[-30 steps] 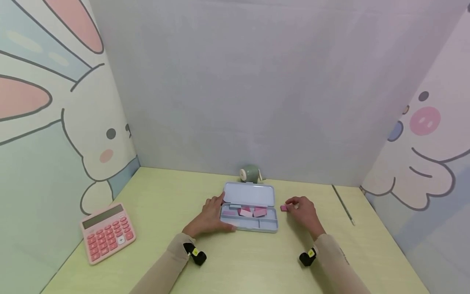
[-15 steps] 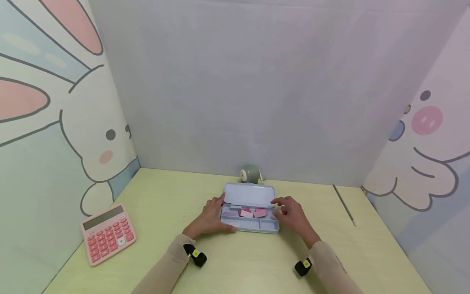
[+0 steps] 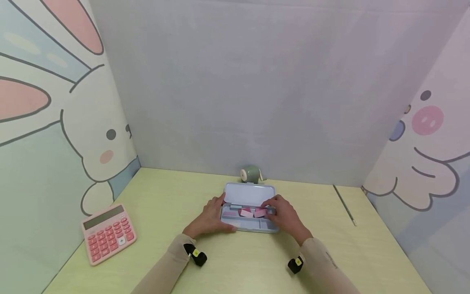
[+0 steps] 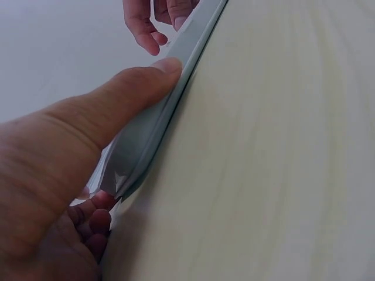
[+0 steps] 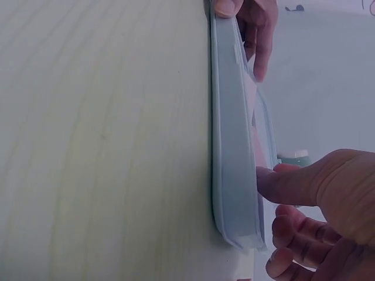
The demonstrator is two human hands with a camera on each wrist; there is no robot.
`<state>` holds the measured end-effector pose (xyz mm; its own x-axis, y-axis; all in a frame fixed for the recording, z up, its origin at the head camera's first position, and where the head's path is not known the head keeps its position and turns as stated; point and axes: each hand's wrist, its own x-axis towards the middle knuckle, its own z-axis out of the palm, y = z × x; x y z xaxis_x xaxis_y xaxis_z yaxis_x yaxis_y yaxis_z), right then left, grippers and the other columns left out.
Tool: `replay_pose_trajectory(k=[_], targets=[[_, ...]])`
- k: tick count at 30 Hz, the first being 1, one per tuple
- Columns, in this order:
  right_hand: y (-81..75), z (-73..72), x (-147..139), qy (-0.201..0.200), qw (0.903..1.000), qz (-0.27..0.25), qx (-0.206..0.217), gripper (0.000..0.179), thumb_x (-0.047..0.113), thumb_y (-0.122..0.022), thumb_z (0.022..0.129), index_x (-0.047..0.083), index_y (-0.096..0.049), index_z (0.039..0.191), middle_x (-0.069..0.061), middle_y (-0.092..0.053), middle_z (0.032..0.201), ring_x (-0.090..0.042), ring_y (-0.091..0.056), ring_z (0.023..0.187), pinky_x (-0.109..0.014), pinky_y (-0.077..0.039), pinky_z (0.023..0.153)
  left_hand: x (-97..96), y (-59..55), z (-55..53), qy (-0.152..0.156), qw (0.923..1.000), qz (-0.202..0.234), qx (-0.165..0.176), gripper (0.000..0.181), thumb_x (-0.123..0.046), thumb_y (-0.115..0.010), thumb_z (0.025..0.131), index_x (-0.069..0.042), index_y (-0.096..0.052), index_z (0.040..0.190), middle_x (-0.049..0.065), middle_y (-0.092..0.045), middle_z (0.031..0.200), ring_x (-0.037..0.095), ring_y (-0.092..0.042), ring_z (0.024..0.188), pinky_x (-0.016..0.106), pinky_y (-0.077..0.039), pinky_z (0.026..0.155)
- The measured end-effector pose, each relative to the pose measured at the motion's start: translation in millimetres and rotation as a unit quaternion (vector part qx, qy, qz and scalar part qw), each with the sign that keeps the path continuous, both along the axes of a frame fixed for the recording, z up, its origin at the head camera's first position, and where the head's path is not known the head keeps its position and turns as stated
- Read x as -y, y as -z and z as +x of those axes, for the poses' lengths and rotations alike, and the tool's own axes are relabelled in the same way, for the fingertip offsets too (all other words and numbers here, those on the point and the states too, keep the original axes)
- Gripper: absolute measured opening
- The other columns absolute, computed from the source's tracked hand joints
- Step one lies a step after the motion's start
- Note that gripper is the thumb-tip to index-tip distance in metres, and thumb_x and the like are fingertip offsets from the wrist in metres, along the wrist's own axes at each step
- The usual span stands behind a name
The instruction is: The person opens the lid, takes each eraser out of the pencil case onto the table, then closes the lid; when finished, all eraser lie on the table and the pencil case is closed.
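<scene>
A pale blue pencil case (image 3: pixel 247 222) lies with its lid (image 3: pixel 249 194) folded back. Small pink, lilac and bluish eraser-like blocks (image 3: pixel 246 213) fill part of its rear compartment; the front compartments hold none. My left hand (image 3: pixel 208 219) grips the case's left end. In the left wrist view its thumb (image 4: pixel 152 79) lies along the front wall. Over the right end of the rear compartment, my right hand (image 3: pixel 288 216) pinches a small pink eraser between thumb and index finger, mostly hidden. In the right wrist view the thumb (image 5: pixel 281 184) reaches over the case's wall.
A green crank pencil sharpener (image 3: pixel 251 174) stands behind the lid. To the left lies a pink calculator (image 3: pixel 108 233), and a dark pencil (image 3: pixel 344 205) lies at the right. Fabric walls with cartoon animals enclose the table.
My right hand has moved left from the table beside the case, with the pink eraser, to inside the rear compartment's right end. My left hand has stayed on the case.
</scene>
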<state>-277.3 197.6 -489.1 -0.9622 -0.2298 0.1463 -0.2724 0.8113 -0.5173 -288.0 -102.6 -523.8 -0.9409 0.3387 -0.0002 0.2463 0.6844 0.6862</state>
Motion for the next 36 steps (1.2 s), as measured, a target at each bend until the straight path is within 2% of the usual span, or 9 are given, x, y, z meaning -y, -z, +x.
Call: replay_pose_trajectory(k=[4,10,14,17,25,31,36], targets=[[0.1,-2.1,6.0,-0.001,0.9996,0.028,0.002,0.019,0.007,-0.084,0.091,0.021,-0.083,0.104,-0.009,-0.066,0.112,-0.024,-0.062,0.099,-0.051,-0.053,0.089,0.6,-1.5,0.8,0.0,1.0,0.001,0.001,0.138,-0.06,-0.095,0.07,-0.014,-0.017,0.174,0.021,-0.04,0.164,0.042,-0.043,0.144,0.067,-0.04,0.12],[2.8,-3.2,9.2,-0.009,0.998,0.055,-0.029,0.015,0.006,-0.084,0.091,0.017,-0.084,0.101,-0.008,-0.066,0.107,-0.021,-0.061,0.096,-0.046,-0.054,0.086,0.3,-1.6,1.4,-0.001,1.0,-0.003,0.004,0.138,-0.062,-0.094,0.07,-0.015,-0.017,0.174,0.021,-0.039,0.166,0.042,-0.043,0.146,0.067,-0.039,0.121],[4.7,-1.6,8.7,-0.013,0.9977,0.05,-0.043,0.018,0.001,-0.082,0.091,0.013,-0.083,0.105,-0.009,-0.067,0.107,-0.022,-0.063,0.098,-0.049,-0.056,0.093,0.1,-0.9,0.9,-0.006,0.9999,-0.008,0.001,0.138,-0.063,-0.094,0.07,-0.016,-0.017,0.174,0.02,-0.039,0.165,0.041,-0.043,0.145,0.067,-0.04,0.12],[5.7,0.6,6.8,-0.001,0.998,0.046,-0.044,0.022,-0.002,-0.08,0.091,0.013,-0.081,0.107,-0.008,-0.069,0.11,-0.022,-0.064,0.099,-0.052,-0.057,0.096,0.1,-0.3,0.6,-0.005,1.0,-0.007,0.0,0.138,-0.063,-0.094,0.07,-0.016,-0.016,0.174,0.02,-0.04,0.165,0.041,-0.044,0.145,0.066,-0.04,0.12],[2.3,3.4,-6.9,0.038,0.9988,-0.002,-0.032,0.029,-0.009,-0.075,0.089,0.01,-0.078,0.111,-0.009,-0.07,0.111,-0.021,-0.062,0.094,-0.047,-0.06,0.092,0.1,1.1,0.6,-0.001,0.9999,-0.003,-0.01,0.14,-0.062,-0.095,0.069,-0.014,-0.015,0.174,0.02,-0.043,0.161,0.041,-0.046,0.142,0.066,-0.041,0.119],[1.7,-0.8,-28.6,0.055,0.9971,0.002,-0.053,0.021,-0.002,-0.071,0.096,0.007,-0.078,0.113,-0.011,-0.074,0.109,-0.022,-0.064,0.092,-0.044,-0.06,0.086,0.0,1.8,-0.6,-0.001,0.9999,-0.004,-0.013,0.14,-0.062,-0.096,0.069,-0.014,-0.016,0.174,0.019,-0.045,0.16,0.04,-0.046,0.142,0.065,-0.041,0.12],[0.6,-1.5,-46.0,0.08,0.9963,0.003,-0.033,0.02,0.004,-0.073,0.098,0.005,-0.078,0.117,-0.013,-0.076,0.112,-0.025,-0.066,0.092,-0.05,-0.06,0.088,-0.4,1.0,1.1,0.0,1.0,-0.004,-0.009,0.14,-0.061,-0.095,0.069,-0.014,-0.016,0.174,0.019,-0.044,0.16,0.04,-0.046,0.142,0.065,-0.041,0.12]])
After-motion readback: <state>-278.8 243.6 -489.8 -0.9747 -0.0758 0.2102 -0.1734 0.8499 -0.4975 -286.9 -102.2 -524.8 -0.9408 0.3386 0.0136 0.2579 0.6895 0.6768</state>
